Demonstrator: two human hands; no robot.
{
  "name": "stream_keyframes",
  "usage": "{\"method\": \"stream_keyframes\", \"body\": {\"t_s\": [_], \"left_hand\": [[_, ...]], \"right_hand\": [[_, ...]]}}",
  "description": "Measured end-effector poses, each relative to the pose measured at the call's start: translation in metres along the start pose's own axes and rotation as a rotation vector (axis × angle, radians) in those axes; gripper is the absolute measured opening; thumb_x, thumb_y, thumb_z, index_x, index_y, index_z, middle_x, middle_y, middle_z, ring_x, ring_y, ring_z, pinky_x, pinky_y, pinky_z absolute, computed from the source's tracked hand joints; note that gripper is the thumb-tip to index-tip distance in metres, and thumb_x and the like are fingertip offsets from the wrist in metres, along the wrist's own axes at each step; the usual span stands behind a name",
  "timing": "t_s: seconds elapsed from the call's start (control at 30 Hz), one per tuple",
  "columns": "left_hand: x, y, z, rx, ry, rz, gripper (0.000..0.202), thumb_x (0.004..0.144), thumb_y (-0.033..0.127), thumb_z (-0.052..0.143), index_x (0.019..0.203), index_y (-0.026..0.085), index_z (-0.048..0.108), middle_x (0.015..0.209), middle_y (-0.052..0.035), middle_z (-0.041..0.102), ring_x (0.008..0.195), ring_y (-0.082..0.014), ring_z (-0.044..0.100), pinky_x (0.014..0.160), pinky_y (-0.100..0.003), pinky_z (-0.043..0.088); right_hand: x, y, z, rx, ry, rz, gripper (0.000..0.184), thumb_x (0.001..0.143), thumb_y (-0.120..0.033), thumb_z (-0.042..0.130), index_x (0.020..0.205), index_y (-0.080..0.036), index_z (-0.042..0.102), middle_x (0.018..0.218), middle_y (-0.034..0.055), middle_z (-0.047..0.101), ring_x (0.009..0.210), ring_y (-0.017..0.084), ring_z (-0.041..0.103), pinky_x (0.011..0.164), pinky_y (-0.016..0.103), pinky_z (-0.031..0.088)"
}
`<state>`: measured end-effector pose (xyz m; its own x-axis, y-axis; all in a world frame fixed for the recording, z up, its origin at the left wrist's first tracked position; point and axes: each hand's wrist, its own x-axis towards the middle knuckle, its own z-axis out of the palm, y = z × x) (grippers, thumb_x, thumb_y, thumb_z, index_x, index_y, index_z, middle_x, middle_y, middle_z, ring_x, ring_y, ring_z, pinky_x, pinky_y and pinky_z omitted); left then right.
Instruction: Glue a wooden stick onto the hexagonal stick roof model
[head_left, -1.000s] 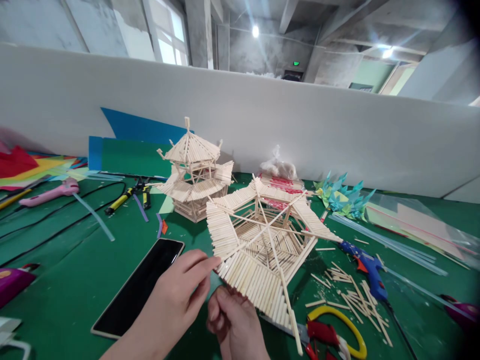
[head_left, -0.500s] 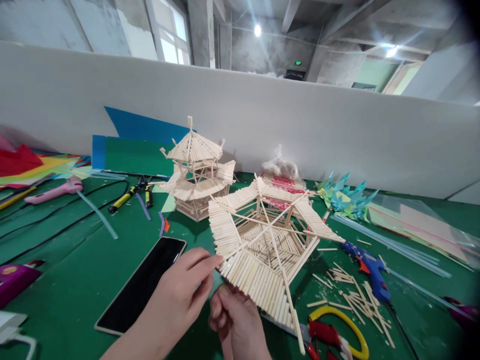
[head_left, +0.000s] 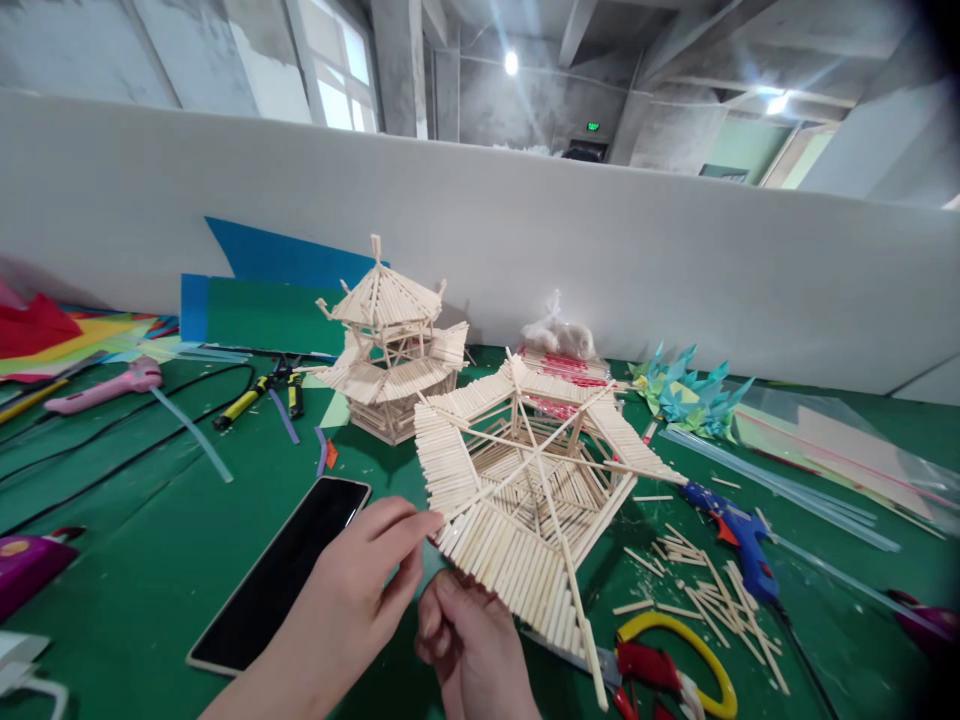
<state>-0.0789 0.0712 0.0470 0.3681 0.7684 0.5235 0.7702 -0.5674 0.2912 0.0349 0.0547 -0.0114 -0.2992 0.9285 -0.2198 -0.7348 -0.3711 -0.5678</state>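
A six-sided pavilion model [head_left: 499, 560] built of thin wooden sticks stands in front of me, its roof ring partly slatted and long sticks crossing over the open middle. My left hand [head_left: 360, 575] pinches the near-left corner of that roof between thumb and fingers. Just below the same edge, my right hand [head_left: 476, 640] is closed with its fingertips curled together; whatever may be in them is hidden. A finished-looking stick pagoda [head_left: 390, 380] with two roof tiers stands behind to the left. Beside my left forearm lies a black phone [head_left: 281, 570].
Right of the model lie a blue glue gun [head_left: 739, 535], loose sticks [head_left: 712, 590] and yellow-and-red-handled scissors [head_left: 720, 665]. A pink glue gun [head_left: 105, 388] and wire pliers [head_left: 277, 385] lie left. A teal paper flower [head_left: 690, 395] sits before the white partition [head_left: 660, 260].
Both hands keep their places at the model's near-left corner. Only the camera view has shifted very slightly.
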Motion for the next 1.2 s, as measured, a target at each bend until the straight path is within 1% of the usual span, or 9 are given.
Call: {"method": "stream_keyframes", "body": {"t_s": [0.27,0.37,0.43,0.53,0.6,0.7,0.83,1.07,1.2], "left_hand": [[-0.0018,0.0006,0.0018,0.066,0.020,-0.064,0.024,0.081,0.010,0.044,0.102,0.015,0.056,0.089,-0.0094,0.065,0.084,-0.0197,0.064,0.068,-0.027,0.054],[-0.0020,0.0005,0.0016,0.053,0.028,-0.082,0.024,0.082,0.011,0.044,0.102,0.015,0.056,0.089,-0.0091,0.065,0.084,-0.0194,0.064,0.070,-0.027,0.054],[-0.0022,-0.0001,0.0019,0.038,0.034,-0.068,0.024,0.082,0.011,0.044,0.101,0.015,0.057,0.089,-0.0084,0.064,0.083,-0.0183,0.064,0.069,-0.025,0.053],[-0.0038,-0.0021,0.0035,-0.015,0.005,-0.047,0.027,0.081,0.007,0.043,0.101,0.016,0.058,0.088,-0.0063,0.061,0.079,-0.0150,0.063,0.066,-0.022,0.052],[-0.0059,-0.0034,0.0052,-0.053,-0.023,-0.059,0.031,0.081,0.005,0.042,0.104,0.018,0.058,0.090,-0.0051,0.058,0.079,-0.0136,0.061,0.066,-0.021,0.050],[-0.0086,-0.0042,0.0076,-0.086,-0.033,-0.083,0.035,0.082,0.004,0.039,0.108,0.021,0.056,0.092,-0.0043,0.055,0.081,-0.0138,0.059,0.068,-0.023,0.048],[-0.0091,-0.0032,0.0086,-0.110,-0.032,-0.092,0.036,0.083,0.004,0.038,0.108,0.021,0.056,0.092,-0.0036,0.053,0.081,-0.0135,0.057,0.068,-0.023,0.047],[-0.0091,-0.0035,0.0091,-0.123,-0.035,-0.099,0.035,0.083,0.005,0.037,0.108,0.021,0.056,0.093,-0.0040,0.053,0.083,-0.0142,0.056,0.069,-0.024,0.046],[-0.0092,-0.0036,0.0101,-0.113,-0.020,-0.102,0.035,0.082,0.006,0.038,0.107,0.023,0.056,0.091,-0.0041,0.054,0.081,-0.0156,0.057,0.066,-0.026,0.048]], "right_hand": [[-0.0003,0.0012,0.0001,0.003,-0.005,-0.003,0.034,0.064,-0.040,0.070,0.046,-0.015,0.054,0.044,-0.0053,0.045,0.040,0.005,0.029,0.043,0.021,0.021],[-0.0001,0.0022,-0.0009,0.008,0.000,-0.004,0.033,0.064,-0.040,0.070,0.047,-0.015,0.055,0.044,-0.0051,0.046,0.039,0.005,0.030,0.042,0.020,0.021],[0.0008,0.0031,-0.0019,0.012,0.007,-0.003,0.033,0.063,-0.040,0.071,0.048,-0.015,0.055,0.044,-0.0051,0.046,0.039,0.005,0.030,0.042,0.020,0.021],[0.0025,0.0041,-0.0031,0.017,0.013,-0.003,0.034,0.063,-0.040,0.071,0.048,-0.015,0.055,0.043,-0.0052,0.047,0.038,0.005,0.031,0.041,0.020,0.020],[0.0033,0.0045,-0.0035,0.019,0.014,-0.008,0.034,0.063,-0.040,0.071,0.048,-0.015,0.055,0.043,-0.0052,0.047,0.038,0.005,0.031,0.041,0.020,0.021],[0.0035,0.0054,-0.0040,0.020,0.015,-0.011,0.034,0.063,-0.041,0.071,0.048,-0.015,0.056,0.043,-0.0052,0.047,0.038,0.005,0.031,0.041,0.020,0.021],[0.0036,0.0066,-0.0048,0.023,0.015,-0.011,0.033,0.063,-0.041,0.071,0.048,-0.016,0.056,0.043,-0.0053,0.047,0.037,0.005,0.032,0.041,0.020,0.022],[0.0035,0.0070,-0.0045,0.020,0.016,-0.016,0.034,0.062,-0.041,0.071,0.046,-0.015,0.057,0.042,-0.0052,0.046,0.038,0.005,0.031,0.040,0.020,0.022],[0.0021,0.0043,-0.0017,0.021,0.032,-0.017,0.033,0.061,-0.040,0.071,0.046,-0.015,0.055,0.042,-0.0053,0.045,0.038,0.006,0.032,0.041,0.020,0.022]]}}
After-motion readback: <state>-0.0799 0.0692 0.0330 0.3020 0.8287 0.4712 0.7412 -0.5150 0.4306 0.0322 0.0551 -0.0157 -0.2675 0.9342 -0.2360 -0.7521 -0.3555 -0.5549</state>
